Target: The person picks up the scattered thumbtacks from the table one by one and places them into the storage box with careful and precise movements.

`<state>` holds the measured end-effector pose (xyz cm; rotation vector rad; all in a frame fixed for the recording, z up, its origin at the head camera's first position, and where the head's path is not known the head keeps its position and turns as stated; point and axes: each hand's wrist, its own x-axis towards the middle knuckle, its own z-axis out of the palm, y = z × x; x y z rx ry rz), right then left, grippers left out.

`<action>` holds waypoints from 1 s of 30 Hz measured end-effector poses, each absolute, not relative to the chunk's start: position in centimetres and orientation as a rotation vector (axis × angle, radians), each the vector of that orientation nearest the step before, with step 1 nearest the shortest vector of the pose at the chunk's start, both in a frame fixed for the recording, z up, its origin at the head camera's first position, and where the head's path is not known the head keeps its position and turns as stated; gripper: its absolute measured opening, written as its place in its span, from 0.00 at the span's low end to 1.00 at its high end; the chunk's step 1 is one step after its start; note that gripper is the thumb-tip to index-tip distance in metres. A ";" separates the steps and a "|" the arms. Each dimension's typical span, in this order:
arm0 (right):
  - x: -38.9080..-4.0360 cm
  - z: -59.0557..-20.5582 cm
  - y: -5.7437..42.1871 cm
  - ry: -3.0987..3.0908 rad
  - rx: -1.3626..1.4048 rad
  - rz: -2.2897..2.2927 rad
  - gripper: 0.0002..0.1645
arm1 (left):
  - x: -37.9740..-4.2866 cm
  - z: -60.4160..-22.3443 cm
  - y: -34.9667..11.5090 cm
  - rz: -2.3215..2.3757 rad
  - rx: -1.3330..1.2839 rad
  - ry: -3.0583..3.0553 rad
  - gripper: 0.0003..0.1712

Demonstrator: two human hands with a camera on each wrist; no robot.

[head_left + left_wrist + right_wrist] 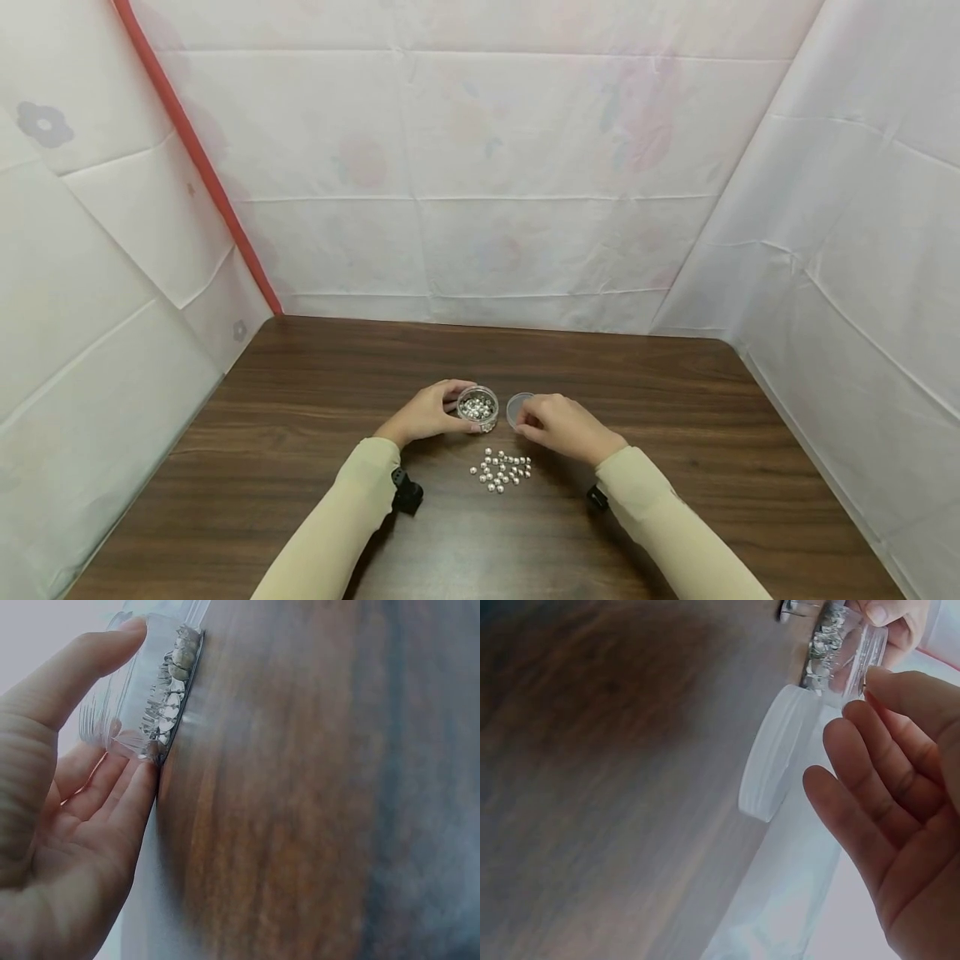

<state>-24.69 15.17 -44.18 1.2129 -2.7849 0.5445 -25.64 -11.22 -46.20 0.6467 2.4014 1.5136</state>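
The left hand (427,412) is curving thumb and fingers around the clear jar (496,410), probably for keeping it steady; the jar is standing about midway between the table's (292,450) side edges. Loose silver studs (500,476) are lying farther from the back edge, perhaps within easier reach. The lid (514,407) is resting beside the jar, leaving its mouth uncovered. The right hand (564,426) is bending its fingers near the lid; whether it is pinching anything, I cannot tell.

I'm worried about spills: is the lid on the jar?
No, the lid lies on the table beside the open jar.
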 end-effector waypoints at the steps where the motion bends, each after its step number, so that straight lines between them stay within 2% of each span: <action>1: -24.8 -44.1 15.0 -2.776 1.216 0.549 0.04 | -25.4 -45.7 -11.2 1.515 0.649 2.389 0.41; 30: -28.4 -43.5 10.5 -2.826 1.169 0.501 0.05 | -25.2 -45.1 -11.3 1.488 0.595 2.335 0.41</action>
